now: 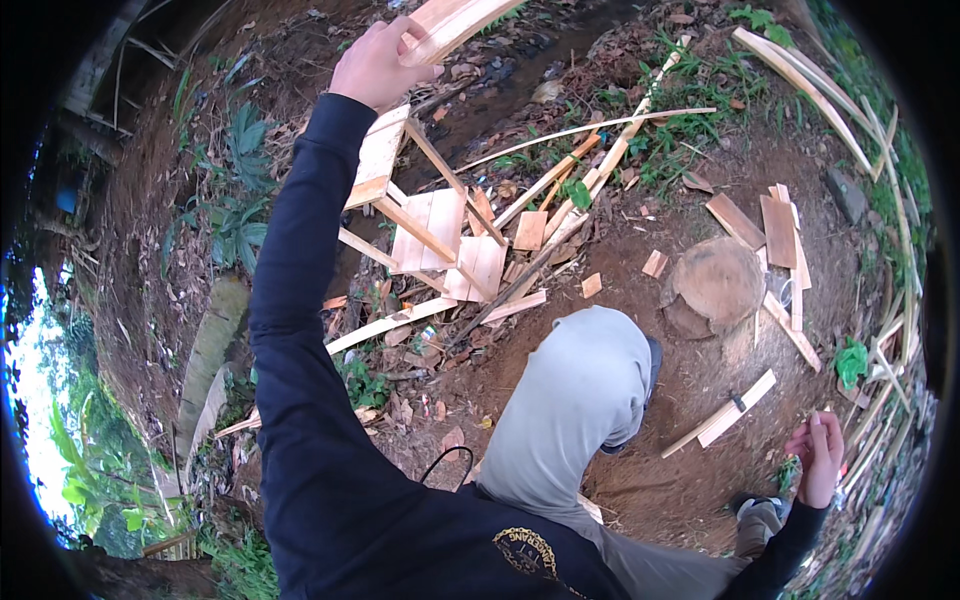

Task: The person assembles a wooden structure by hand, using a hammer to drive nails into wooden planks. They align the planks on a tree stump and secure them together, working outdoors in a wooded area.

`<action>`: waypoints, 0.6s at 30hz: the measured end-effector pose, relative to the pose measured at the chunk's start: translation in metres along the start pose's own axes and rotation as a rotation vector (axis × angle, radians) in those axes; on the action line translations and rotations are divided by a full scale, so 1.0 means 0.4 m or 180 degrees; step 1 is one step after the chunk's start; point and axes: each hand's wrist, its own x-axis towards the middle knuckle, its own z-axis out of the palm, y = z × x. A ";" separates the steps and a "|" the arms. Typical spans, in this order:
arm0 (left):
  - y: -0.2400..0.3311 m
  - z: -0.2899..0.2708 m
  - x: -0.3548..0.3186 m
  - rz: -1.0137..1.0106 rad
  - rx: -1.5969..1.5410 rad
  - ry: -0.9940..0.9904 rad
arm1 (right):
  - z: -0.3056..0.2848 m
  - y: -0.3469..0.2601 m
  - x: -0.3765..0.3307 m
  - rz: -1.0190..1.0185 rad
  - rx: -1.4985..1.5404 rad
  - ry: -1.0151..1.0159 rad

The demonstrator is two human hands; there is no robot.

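At the top, my left hand (378, 66) is closed round the end of a pale wooden board (455, 28), whose far end runs out of view. Just below that hand, a small wooden stool-like frame (376, 155) lies tilted with its legs pointing toward the lower right. Flat wooden pieces (428, 230) lie on the ground under and beside these legs. My right hand (820, 458) hangs low at the right, fingers loosely bent and apart, with nothing visible in it. Nearest to it is a pair of thin wooden strips (722, 412) with a small dark object on them.
A round tree stump (715, 285) stands right of my bent knee (575, 370), ringed by small wooden offcuts (778, 232). Long strips (600, 180) cross the ground at the upper middle. More long strips (805, 90) line the right edge, near a green plastic bag (851, 363).
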 end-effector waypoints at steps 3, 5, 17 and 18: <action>-0.018 -0.027 0.008 0.0438 -0.0163 -0.0270 | 0.022 -0.009 0.003 -0.0030 -0.0004 -0.0019; -0.073 -0.036 -0.001 0.0549 -0.0418 -0.0736 | 0.038 -0.021 -0.001 -0.0038 -0.0056 -0.0055; -0.361 0.094 -0.266 -0.0309 0.0180 -0.1230 | 0.034 0.025 0.024 0.0079 -0.0124 -0.0058; -0.382 0.111 -0.277 -0.0310 0.0218 -0.1227 | 0.030 0.034 0.029 0.0085 -0.0119 -0.0066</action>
